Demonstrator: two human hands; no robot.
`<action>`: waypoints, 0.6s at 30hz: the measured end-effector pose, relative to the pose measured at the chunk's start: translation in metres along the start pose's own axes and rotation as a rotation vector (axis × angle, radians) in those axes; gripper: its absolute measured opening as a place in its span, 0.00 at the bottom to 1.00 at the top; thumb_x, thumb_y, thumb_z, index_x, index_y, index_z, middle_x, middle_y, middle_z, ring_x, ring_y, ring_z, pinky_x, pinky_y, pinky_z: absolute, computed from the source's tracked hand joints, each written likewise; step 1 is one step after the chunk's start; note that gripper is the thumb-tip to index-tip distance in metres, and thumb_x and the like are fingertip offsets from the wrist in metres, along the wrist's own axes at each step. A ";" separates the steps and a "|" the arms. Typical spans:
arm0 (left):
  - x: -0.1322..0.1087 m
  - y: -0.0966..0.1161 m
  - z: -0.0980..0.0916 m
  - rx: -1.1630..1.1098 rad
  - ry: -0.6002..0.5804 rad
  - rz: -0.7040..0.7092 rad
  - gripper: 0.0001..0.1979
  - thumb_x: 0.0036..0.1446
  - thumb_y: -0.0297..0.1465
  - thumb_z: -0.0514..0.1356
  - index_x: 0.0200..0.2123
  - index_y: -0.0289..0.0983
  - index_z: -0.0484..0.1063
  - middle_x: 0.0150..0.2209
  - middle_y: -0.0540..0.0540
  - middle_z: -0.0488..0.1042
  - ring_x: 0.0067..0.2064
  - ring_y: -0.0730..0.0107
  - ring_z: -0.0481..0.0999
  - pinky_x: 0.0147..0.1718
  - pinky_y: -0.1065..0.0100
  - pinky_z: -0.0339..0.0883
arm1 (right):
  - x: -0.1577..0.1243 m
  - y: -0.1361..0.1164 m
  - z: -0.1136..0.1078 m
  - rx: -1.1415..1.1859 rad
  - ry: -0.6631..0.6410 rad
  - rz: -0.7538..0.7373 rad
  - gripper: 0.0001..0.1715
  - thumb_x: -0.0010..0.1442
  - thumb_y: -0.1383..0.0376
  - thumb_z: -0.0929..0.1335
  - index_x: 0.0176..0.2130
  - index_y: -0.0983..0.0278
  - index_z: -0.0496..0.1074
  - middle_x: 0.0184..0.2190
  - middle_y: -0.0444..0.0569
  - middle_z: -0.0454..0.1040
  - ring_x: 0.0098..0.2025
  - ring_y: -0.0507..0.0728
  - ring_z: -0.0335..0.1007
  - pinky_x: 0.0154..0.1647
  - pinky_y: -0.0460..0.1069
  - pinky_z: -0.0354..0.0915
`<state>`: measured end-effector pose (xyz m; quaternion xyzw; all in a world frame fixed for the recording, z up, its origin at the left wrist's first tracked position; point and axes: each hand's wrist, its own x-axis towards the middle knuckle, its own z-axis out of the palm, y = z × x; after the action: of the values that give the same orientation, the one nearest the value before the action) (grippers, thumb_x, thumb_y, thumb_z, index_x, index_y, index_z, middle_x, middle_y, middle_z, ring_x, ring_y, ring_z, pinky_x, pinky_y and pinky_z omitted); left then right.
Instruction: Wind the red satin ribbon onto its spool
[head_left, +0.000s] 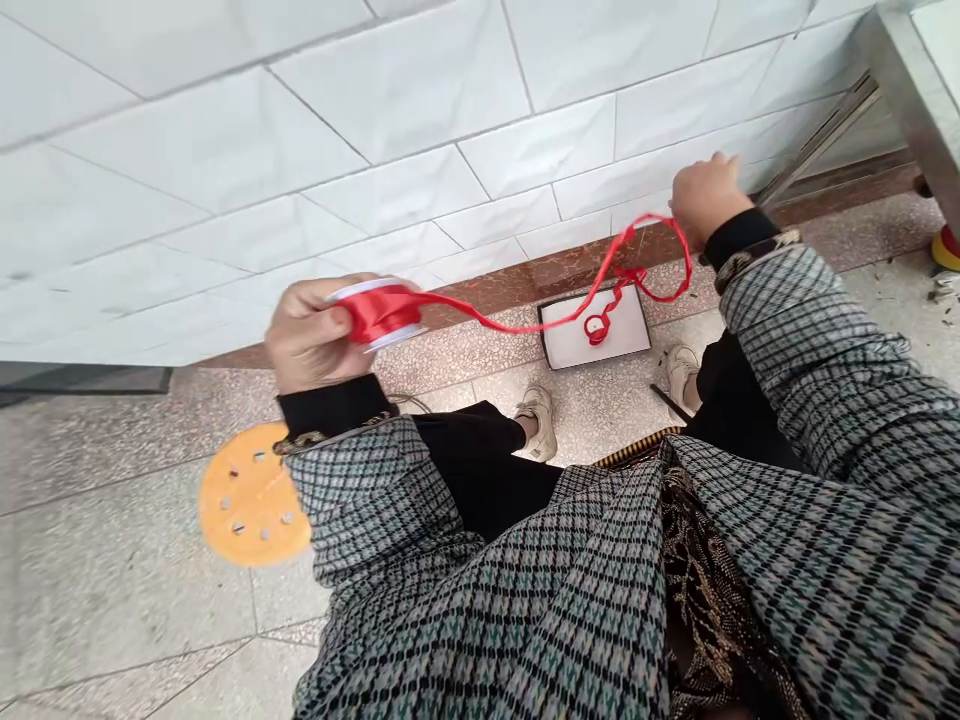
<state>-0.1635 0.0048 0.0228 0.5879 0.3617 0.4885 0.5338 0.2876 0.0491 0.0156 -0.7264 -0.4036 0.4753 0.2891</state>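
My left hand (pixel 315 330) is closed around a white-rimmed spool of red ribbon (pixel 384 312). From the spool a loose strand of red ribbon (pixel 517 328) sags across to my right hand (pixel 709 195), raised at the right with its fingers curled in. The strand meets that hand at its near side, and the fingertips are turned away from me. Beneath the hand the ribbon makes a wide loop, and a twisted length hangs lower. Behind it, a small red ring-shaped coil (pixel 596 330) shows over a shallow white tray (pixel 562 347) with dark edges on the floor.
A white tiled wall (pixel 390 100) rises right in front of me. At the upper right stands a metal-framed table (pixel 911 90). An orange round seat with holes (pixel 251 500) is at the lower left. My shoes (pixel 536 422) are on the speckled floor beside the tray.
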 end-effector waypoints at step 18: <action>0.048 -0.021 0.067 0.119 -0.224 -0.309 0.19 0.43 0.48 0.79 0.23 0.40 0.81 0.20 0.50 0.76 0.21 0.75 0.67 0.26 0.61 0.67 | -0.084 0.000 0.139 0.443 -0.566 -0.363 0.17 0.64 0.65 0.74 0.35 0.59 0.61 0.26 0.38 0.56 0.32 0.51 0.54 0.30 0.43 0.54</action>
<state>-0.0846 0.0351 0.0143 0.6068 0.4142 0.3100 0.6035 0.1406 -0.0180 0.0013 -0.4039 -0.4769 0.6733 0.3952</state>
